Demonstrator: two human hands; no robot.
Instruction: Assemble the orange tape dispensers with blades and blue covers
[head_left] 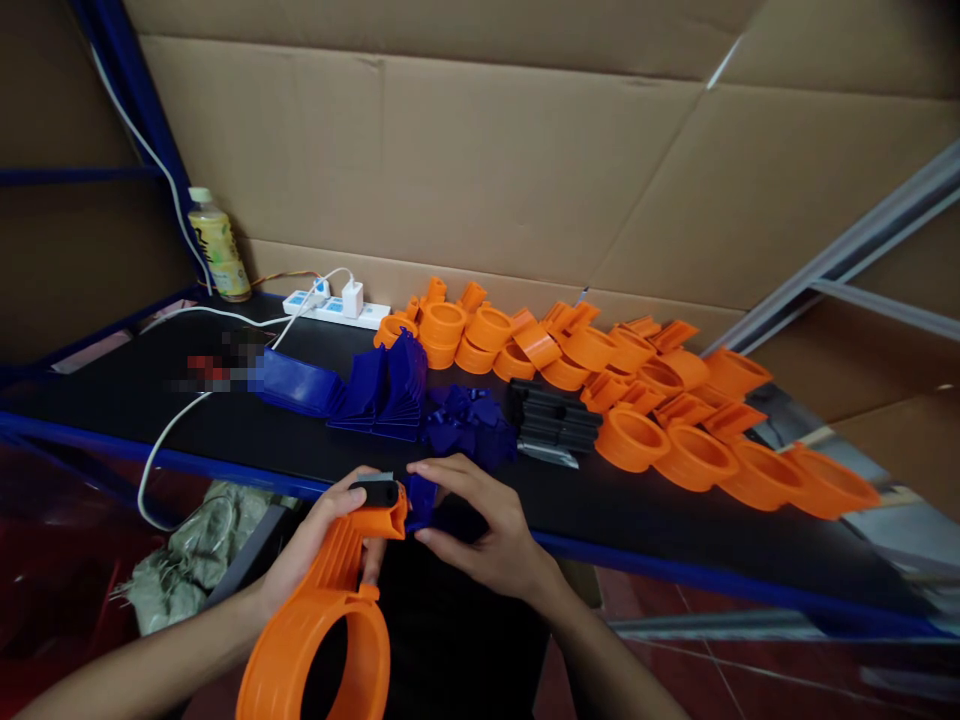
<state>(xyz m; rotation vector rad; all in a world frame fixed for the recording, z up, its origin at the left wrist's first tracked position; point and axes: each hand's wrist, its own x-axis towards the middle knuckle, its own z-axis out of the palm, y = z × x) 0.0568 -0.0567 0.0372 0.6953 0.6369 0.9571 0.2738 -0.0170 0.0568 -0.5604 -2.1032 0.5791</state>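
My left hand [330, 530] is closed around the neck of an orange tape dispenser [262, 665], its big ring hanging toward me. At its upper end sit a black part [377, 493] and a serrated metal blade [386, 476]. Between the thumb and fingers of my right hand [487, 525] is a small blue plastic piece [422, 503], right beside the dispenser's end. Whether the two parts touch, I cannot tell. Just beyond my hands on the black tabletop [300, 455] lie loose blue plastic pieces [469, 420] and stacked blue plates [386, 385].
Rows of orange tape dispensers [694, 457] spread over the right and back of the table. Black rollers [555, 415] and a metallic strip [549, 454] lie mid-table. A power strip [371, 314], white cable [154, 455] and bottle [219, 245] are on the left. Cardboard [450, 160] walls the back.
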